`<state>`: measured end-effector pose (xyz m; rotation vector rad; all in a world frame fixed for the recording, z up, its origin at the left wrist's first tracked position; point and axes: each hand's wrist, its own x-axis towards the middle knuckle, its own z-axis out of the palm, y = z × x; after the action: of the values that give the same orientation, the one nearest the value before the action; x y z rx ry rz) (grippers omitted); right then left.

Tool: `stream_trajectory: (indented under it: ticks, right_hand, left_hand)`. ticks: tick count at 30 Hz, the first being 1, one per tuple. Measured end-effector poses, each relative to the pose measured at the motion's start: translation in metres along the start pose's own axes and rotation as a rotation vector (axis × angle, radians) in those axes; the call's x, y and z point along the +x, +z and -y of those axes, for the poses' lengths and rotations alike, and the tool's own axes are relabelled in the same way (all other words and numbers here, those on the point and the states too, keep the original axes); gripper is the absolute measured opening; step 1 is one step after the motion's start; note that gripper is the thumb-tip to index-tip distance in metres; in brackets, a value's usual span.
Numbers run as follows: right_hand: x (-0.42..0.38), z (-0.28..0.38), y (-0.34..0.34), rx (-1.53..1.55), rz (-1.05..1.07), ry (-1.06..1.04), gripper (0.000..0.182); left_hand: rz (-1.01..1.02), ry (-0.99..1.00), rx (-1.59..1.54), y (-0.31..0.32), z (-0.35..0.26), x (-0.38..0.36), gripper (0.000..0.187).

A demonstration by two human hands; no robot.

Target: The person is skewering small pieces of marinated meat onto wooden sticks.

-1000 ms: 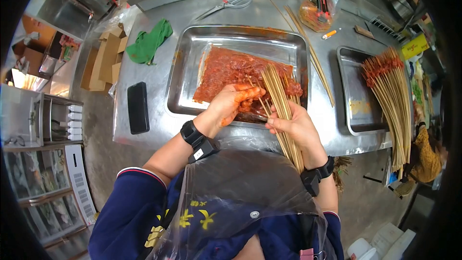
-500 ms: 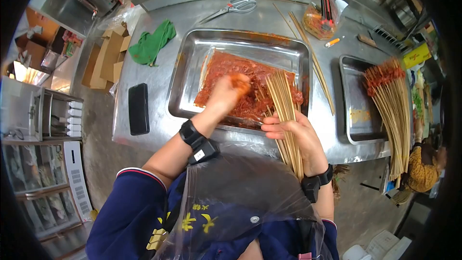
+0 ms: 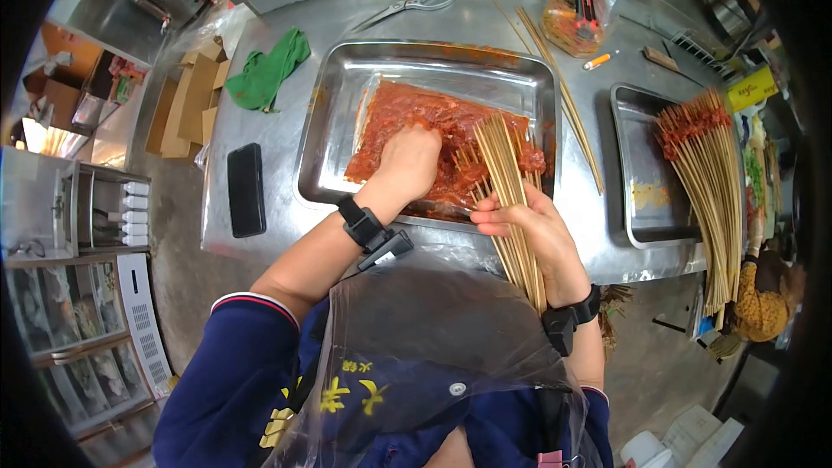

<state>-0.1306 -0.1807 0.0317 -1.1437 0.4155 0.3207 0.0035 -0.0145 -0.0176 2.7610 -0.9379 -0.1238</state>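
A steel tray (image 3: 322, 134) holds a slab of red marinated meat (image 3: 394, 108). My left hand (image 3: 412, 160) presses into the middle of the meat with its fingers curled closed; the fingertips are hidden. My right hand (image 3: 546, 234) is closed around a bundle of bamboo skewers (image 3: 500, 152) at the tray's front right. These skewers slant with their upper ends over the meat and their lower ends toward my apron (image 3: 433, 312). Beside the bundle, several skewers with meat on them (image 3: 472, 173) lie in the tray.
On the right, a second tray (image 3: 637, 238) bears many loaded meat skewers (image 3: 706, 173). Scissors (image 3: 407, 2), loose skewers (image 3: 563, 91), a plastic tub with red-handled tools (image 3: 572, 26), a green cloth (image 3: 269, 69) and a phone (image 3: 246, 191) lie around. Another person (image 3: 767, 299) is at far right.
My left hand has moved down onto the meat, its fingers now lower and hidden. My right hand still holds the skewer bundle almost in place. The whole view has shifted slightly.
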Motion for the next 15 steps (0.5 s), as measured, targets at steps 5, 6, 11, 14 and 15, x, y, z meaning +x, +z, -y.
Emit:
stream_trajectory:
  ticks: [5, 6, 11, 14, 15]
  right_hand:
    - [0.001, 0.000, 0.002, -0.022, 0.004, -0.007, 0.031]
    - [0.001, -0.001, 0.002, -0.034, -0.002, -0.007, 0.030]
    - [0.002, 0.001, 0.003, -0.122, 0.025, 0.031, 0.025]
    - [0.001, 0.002, 0.006, -0.130, 0.036, 0.020, 0.025]
    - [0.001, 0.002, 0.007, -0.125, 0.025, 0.018, 0.024]
  left_hand:
    - [0.055, -0.005, -0.126, -0.008, 0.009, -0.012, 0.016]
    - [0.071, -0.073, -0.406, -0.009, 0.013, -0.013, 0.018]
    - [0.178, -0.473, -1.390, -0.020, 0.019, -0.013, 0.029]
    - [0.265, -0.461, -1.810, -0.021, 0.024, -0.016, 0.030]
    - [0.317, -0.421, -1.928, -0.022, 0.025, -0.016, 0.031]
